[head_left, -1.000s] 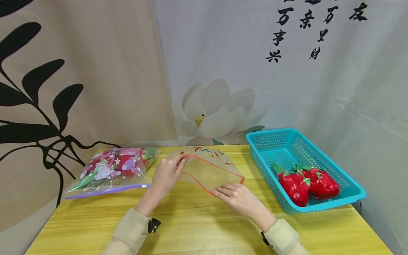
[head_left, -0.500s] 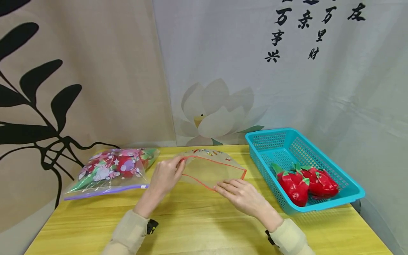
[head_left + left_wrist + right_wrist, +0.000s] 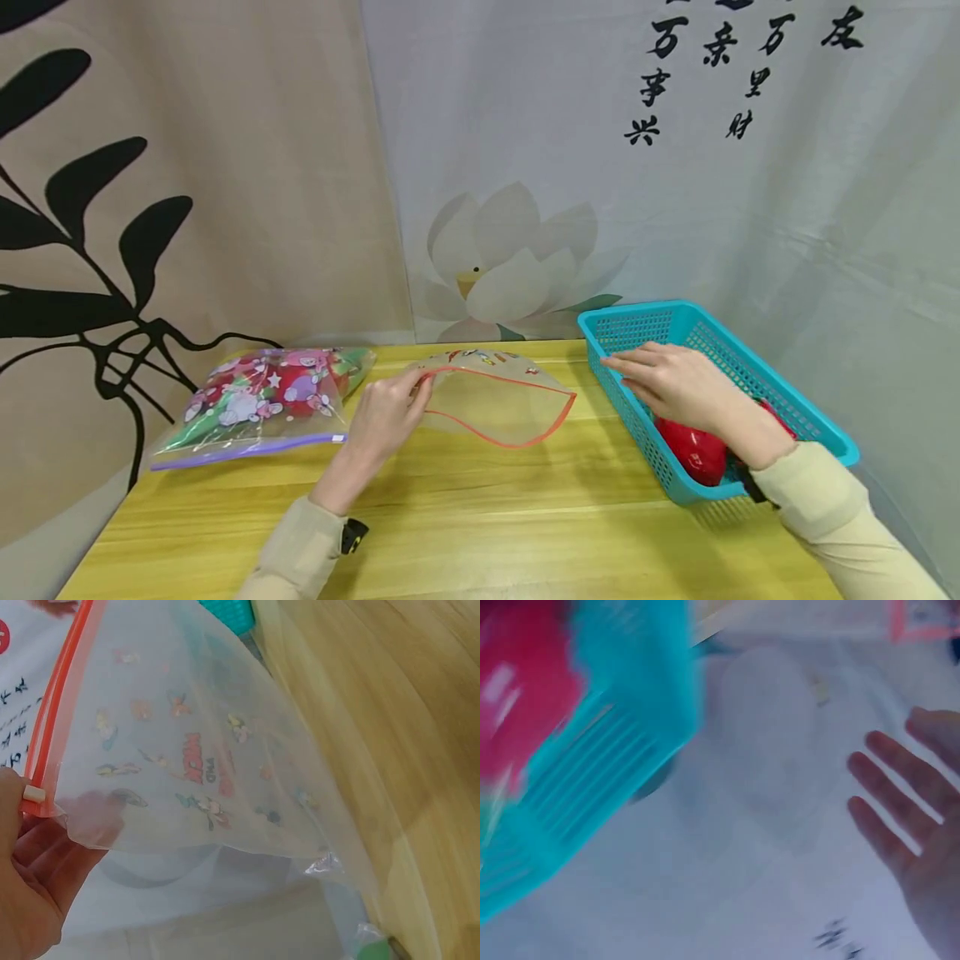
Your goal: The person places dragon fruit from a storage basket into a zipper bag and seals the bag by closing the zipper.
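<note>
My left hand (image 3: 390,410) pinches one corner of a clear zip bag (image 3: 180,742) with a red-orange zip edge and small cartoon prints. The bag's mouth gapes toward me in the head view, and in the left wrist view a pale slider (image 3: 34,793) sits by my thumb. Over the turquoise basket (image 3: 787,385) is my right hand (image 3: 678,387), its fingers extended and holding nothing. Below it lie red fruit-shaped pieces (image 3: 697,454), partly hidden by the hand and forearm; in the right wrist view they are blurred.
A filled clear zip bag (image 3: 262,400) with a purple zip edge lies at the back left of the wooden table (image 3: 465,517). Behind the table hangs a printed curtain (image 3: 510,167). The basket stands at the table's right side.
My right hand has let go of the bag's mouth and moved right, over the basket. My left hand keeps its grip at the corner, and the bag's lower lip now sags in a curve.
</note>
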`<state>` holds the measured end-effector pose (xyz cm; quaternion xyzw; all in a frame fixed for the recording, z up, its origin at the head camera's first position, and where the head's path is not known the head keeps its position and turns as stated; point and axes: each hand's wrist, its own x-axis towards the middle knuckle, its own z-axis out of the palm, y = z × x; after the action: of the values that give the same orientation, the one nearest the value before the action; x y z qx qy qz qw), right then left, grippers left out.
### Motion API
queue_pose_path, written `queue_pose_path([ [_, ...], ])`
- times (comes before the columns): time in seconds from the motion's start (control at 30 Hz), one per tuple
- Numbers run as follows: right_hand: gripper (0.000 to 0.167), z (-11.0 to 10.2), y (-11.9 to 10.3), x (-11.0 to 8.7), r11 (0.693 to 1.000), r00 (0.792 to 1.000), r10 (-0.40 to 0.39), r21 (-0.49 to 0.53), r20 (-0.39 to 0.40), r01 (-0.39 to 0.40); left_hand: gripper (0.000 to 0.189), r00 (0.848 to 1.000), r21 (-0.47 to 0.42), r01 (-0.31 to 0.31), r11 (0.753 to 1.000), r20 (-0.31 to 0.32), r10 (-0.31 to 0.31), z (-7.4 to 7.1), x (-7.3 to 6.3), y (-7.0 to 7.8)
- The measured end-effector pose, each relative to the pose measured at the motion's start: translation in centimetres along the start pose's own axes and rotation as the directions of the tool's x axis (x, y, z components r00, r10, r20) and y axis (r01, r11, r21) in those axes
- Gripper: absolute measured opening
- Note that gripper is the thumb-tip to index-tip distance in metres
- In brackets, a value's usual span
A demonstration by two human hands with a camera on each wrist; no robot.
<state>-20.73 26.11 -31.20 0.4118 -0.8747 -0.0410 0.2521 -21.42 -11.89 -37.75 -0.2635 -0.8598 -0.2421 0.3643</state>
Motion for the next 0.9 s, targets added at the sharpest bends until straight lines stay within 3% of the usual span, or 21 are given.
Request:
queue_pose_path([
  [0.03,0.03,-0.3,1.1,-0.4,0.998,0.995,0.06,0.014,0.075,-0.061,0.007,1.0,0.001,0.002,1.0,0.002,-0.002,0.0,0.0,0.0],
  [0.1,0.039,-0.5,3.3,-1.1,0.981,0.952,0.182,0.018,0.247,-0.192,0.006,1.0,0.003,0.006,1.0,0.007,-0.006,0.0,0.0,0.0],
  [0.17,0.04,-0.3,5.4,-2.0,0.957,0.875,0.258,0.016,0.41,-0.289,0.006,1.0,0.004,0.001,1.0,0.006,-0.001,0.0,0.0,-0.1],
  [0.23,0.043,0.2,7.2,-3.0,0.932,0.783,0.294,0.017,0.548,-0.362,0.006,1.0,0.004,-0.006,1.0,0.005,0.006,0.0,-0.1,-0.2],
  [0.37,0.055,1.1,9.7,-5.8,0.874,0.6,0.316,0.02,0.734,-0.486,0.008,1.0,-0.001,-0.02,1.0,0.003,0.02,0.1,-0.1,-0.2],
  [0.47,0.067,1.5,10.6,-8.0,0.831,0.495,0.317,0.015,0.809,-0.557,0.008,1.0,-0.006,-0.017,1.0,0.013,0.017,0.2,-0.1,-0.2],
  [0.53,0.076,1.7,10.9,-9.2,0.801,0.45,0.316,0.02,0.835,-0.599,0.007,1.0,-0.007,-0.013,1.0,0.017,0.013,0.2,-0.2,-0.2],
  [0.6,0.082,1.9,10.8,-10.2,0.779,0.442,0.321,0.032,0.838,-0.626,0.006,1.0,-0.012,-0.007,1.0,0.018,0.007,0.2,-0.2,-0.2],
  [0.67,0.086,2.3,10.6,-11.0,0.762,0.458,0.351,0.036,0.817,-0.647,0.006,1.0,-0.013,-0.005,1.0,0.014,0.005,0.2,-0.2,-0.3],
  [0.9,0.088,3.9,9.1,-13.0,0.788,0.636,0.438,0.07,0.635,-0.612,0.006,1.0,-0.007,-0.023,1.0,0.003,0.023,0.2,-0.2,-0.4],
])
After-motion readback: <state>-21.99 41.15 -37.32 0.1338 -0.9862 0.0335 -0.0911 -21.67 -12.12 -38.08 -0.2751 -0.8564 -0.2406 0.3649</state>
